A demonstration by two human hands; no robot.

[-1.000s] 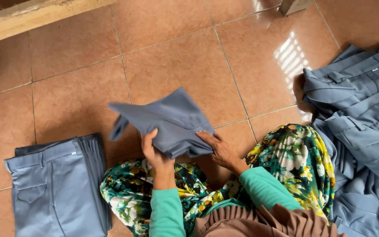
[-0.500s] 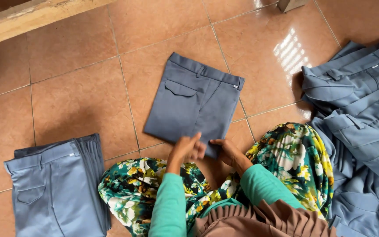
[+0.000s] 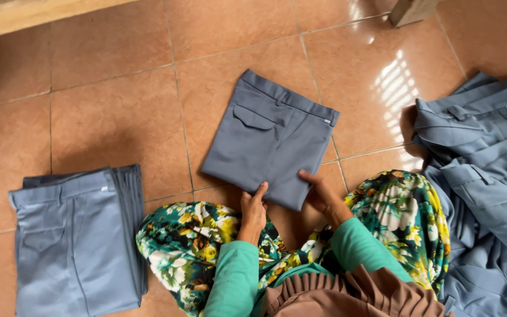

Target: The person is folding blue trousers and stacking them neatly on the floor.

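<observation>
Folded grey trousers [image 3: 268, 141] flat on tiled floor [image 3: 112, 105], frame centre, just above both hands. Left hand [image 3: 253, 210] fingers extended, tips on near edge; right hand [image 3: 321, 195] likewise open, fingertips pressing near corner, nothing gripped. Cloth smooth, flap pocket up. Long axis tilted, waistband toward upper frame. Folded stack [image 3: 77, 235] lower left; unfolded pile [image 3: 488, 170] right.

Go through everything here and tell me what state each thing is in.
Trousers: folded, flat on the floor, pocket up.
Left hand: open, fingertips on the trousers' near edge.
Right hand: open, fingers on the same edge.
Stack: folded, piled neatly.
Heap: unfolded, rumpled.
</observation>
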